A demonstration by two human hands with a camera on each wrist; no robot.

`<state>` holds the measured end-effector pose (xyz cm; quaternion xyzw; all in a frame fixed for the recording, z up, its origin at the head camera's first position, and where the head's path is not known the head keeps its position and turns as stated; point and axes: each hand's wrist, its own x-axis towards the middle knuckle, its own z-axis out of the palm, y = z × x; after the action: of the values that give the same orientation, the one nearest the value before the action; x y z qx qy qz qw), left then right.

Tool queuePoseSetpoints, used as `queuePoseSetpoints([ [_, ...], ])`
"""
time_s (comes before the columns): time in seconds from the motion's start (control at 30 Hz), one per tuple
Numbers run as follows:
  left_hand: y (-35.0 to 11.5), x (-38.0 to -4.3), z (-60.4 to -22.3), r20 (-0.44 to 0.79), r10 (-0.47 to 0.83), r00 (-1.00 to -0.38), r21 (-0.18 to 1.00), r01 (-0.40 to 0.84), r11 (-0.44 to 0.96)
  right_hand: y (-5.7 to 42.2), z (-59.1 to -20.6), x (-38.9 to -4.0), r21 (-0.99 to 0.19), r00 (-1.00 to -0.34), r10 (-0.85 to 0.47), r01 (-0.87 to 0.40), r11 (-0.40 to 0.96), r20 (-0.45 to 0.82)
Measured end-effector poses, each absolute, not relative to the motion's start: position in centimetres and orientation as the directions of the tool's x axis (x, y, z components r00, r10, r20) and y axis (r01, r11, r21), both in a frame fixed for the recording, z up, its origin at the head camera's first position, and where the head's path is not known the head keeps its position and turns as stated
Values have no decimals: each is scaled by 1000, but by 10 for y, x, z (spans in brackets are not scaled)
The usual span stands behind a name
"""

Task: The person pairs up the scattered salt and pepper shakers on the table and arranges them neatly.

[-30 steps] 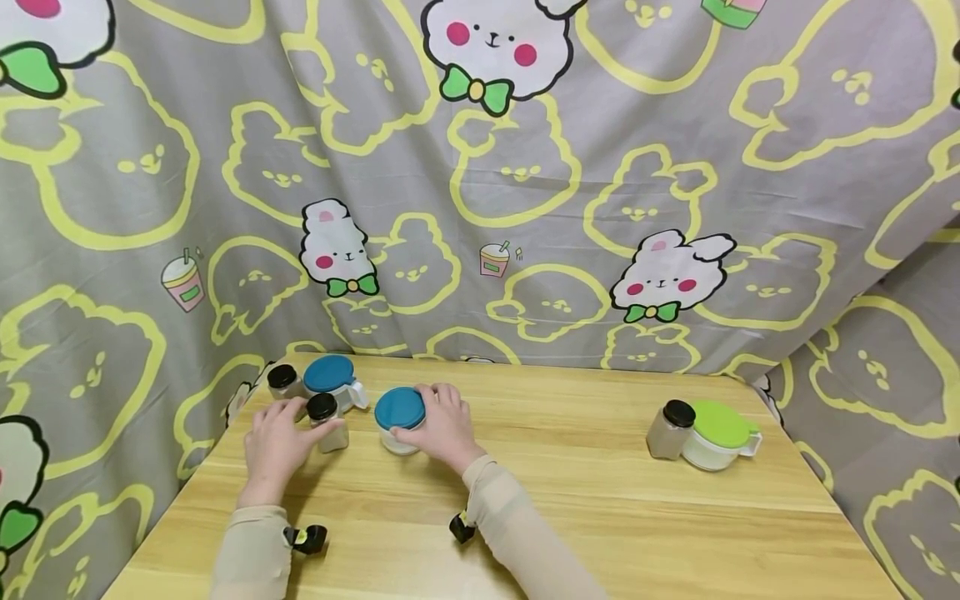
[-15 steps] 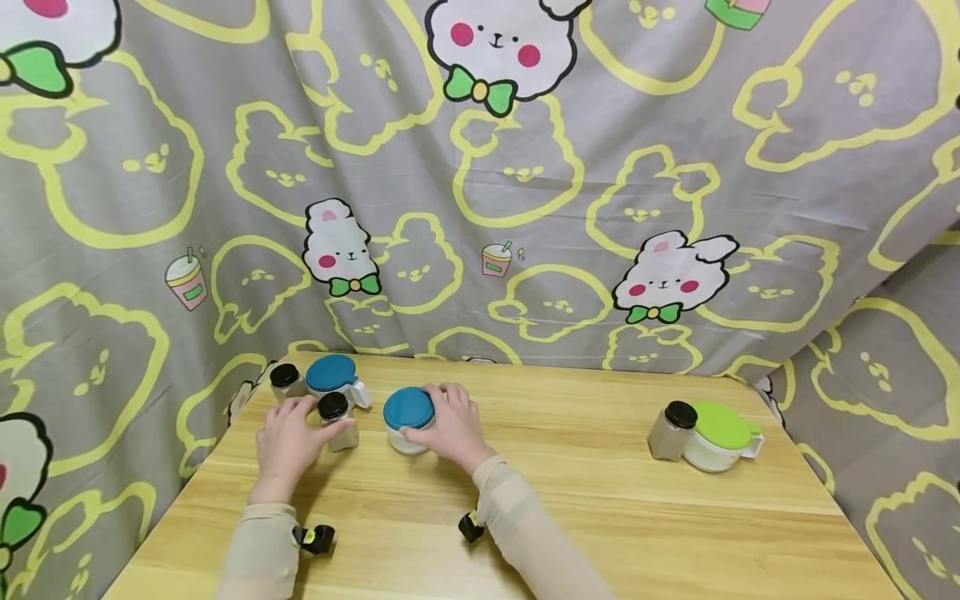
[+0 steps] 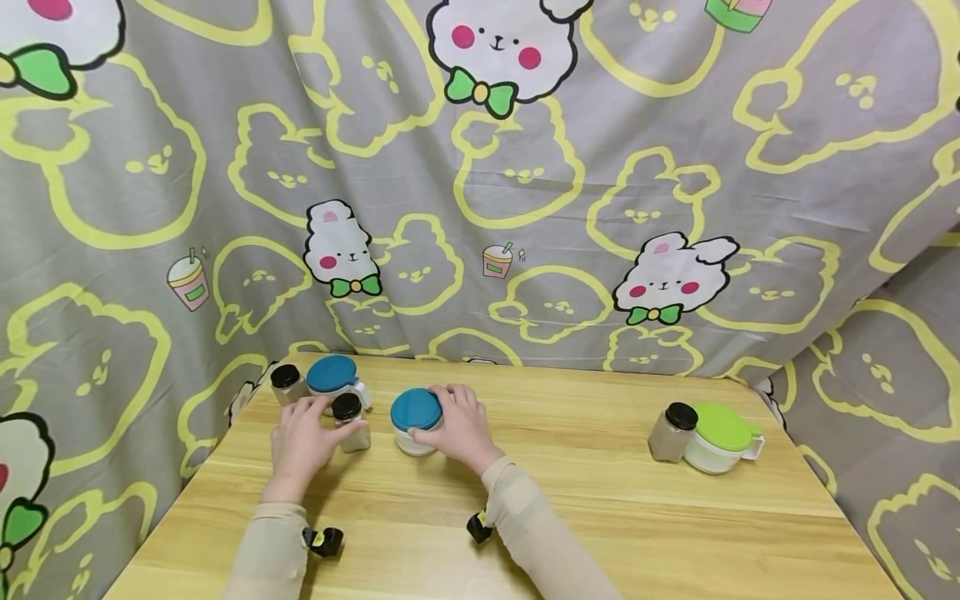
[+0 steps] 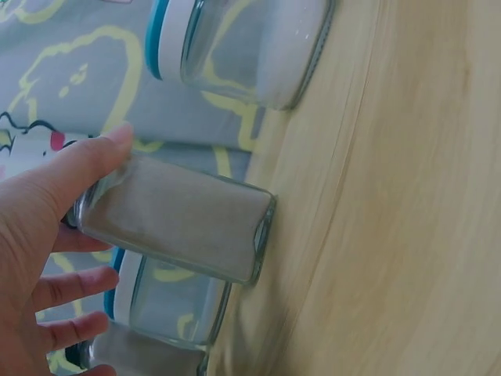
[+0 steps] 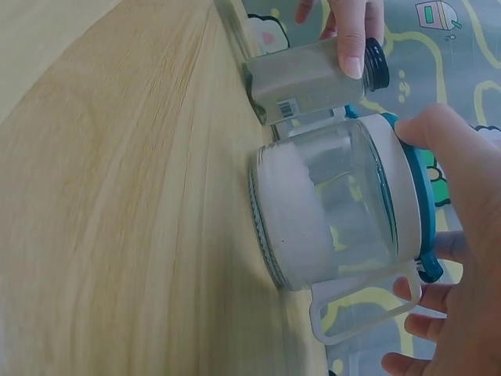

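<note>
My left hand (image 3: 302,437) pinches a black-lidded glass spice jar (image 3: 356,437) by its upper end, thumb on the near side. Grey-brown powder fills that jar (image 4: 172,215) in the left wrist view. Just to its right, my right hand (image 3: 465,429) grips a round glass seasoning jar (image 3: 416,408) around its blue lid. In the right wrist view this seasoning jar (image 5: 305,204) has white contents, a white collar and a white side handle. Both jars stand upright on the wooden table (image 3: 570,517), a small gap between them.
Behind my left hand are another black-lidded spice jar (image 3: 285,377) and another blue-lidded seasoning jar (image 3: 332,373). Far right, a black-lidded jar (image 3: 670,440) stands beside a green-lidded one (image 3: 722,429). A patterned curtain (image 3: 525,208) hangs behind the table's back edge.
Both hands have shifted a little to the right with their jars, the left slightly more, so the gap between the two jars is narrower. The other jars have stayed put.
</note>
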<state>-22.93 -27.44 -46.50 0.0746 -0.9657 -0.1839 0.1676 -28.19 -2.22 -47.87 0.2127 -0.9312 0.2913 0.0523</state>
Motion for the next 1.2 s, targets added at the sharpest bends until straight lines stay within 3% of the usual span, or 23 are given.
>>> queuePoseSetpoints([
  [1.2,-236,-241,-469,336,-116,-935,373,19,928,9,-475,-282,-547,-907,-366,-419,725,209],
])
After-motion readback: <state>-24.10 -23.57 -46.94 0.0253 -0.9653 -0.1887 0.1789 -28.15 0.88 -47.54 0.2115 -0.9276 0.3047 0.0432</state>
